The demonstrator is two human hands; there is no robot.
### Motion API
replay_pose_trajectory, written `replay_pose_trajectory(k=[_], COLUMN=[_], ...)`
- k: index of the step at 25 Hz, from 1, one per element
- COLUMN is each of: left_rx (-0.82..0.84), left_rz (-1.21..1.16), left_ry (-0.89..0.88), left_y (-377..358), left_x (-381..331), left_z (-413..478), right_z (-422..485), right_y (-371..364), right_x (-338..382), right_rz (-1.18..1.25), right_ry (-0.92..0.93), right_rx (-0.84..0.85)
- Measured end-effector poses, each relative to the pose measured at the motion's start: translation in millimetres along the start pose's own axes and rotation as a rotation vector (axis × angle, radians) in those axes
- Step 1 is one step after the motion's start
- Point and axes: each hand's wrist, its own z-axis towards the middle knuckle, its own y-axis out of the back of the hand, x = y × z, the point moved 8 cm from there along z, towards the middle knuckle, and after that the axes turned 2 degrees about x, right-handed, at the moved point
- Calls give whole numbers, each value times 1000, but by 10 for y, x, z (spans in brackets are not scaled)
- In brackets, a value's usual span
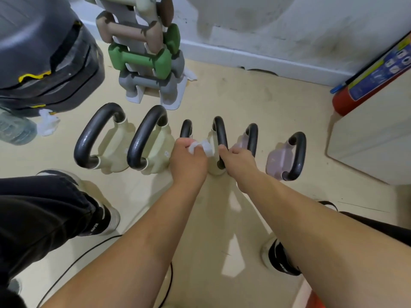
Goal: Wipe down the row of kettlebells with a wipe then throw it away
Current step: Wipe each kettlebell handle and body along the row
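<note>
Right now my left hand [189,158] clamps the wipe [203,147]; my right hand [239,157], gripping the kettlebell handle [220,138], could tip it.

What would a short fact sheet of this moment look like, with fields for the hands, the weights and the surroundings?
left hand: left hand bunched around a crumpled white wipe
right hand: right hand gripping the black handle of the fourth, cream-bodied kettlebell
row: six black-handled kettlebells on the beige floor, four cream, two pale pink
far-right weight: pale pink kettlebell, untouched
behind row: stand of tan, green and grey dumbbells
right edge: red fire extinguisher
</note>
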Motion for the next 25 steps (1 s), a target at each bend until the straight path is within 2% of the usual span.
replay_pose_trajectory(k=[2,5,6,8,10,12,15,19,20,22,25], left_rx=[119,433,486,436,406,435,403,327,331,328,303], left_rz=[-5,-57,-68,-159,-364,-413,-229,-146,-128,-251,-389], left_ry=[78,183,200,334,485,479,346,222,223,432,490], left_y=[-219,-712,-804,-833,-833,-848,-850,-823,-836,-906,-811], left_x=[71,102,85,79,53,-15,71,114,-3,-179,-354], left_z=[118,-41,-80,35,240,323,-30,-232,-197,-64,339], right_z=[90,190,231,281,319,349,371,378,366,345,308], right_y=[17,30,27,24,0,-20,2,2,6,18,-17], right_x=[-71,-162,-189,-232,-237,-210,-189,-213,-213,-207,-184], right_rz=[101,227,251,238,185,124,104,120,126,126,88], right_ry=[-45,-113,-112,-75,-25,5,10,-6,-2,15,35], right_rx=[-31,-24,-21,-10,10,19,10,33,25,13,44])
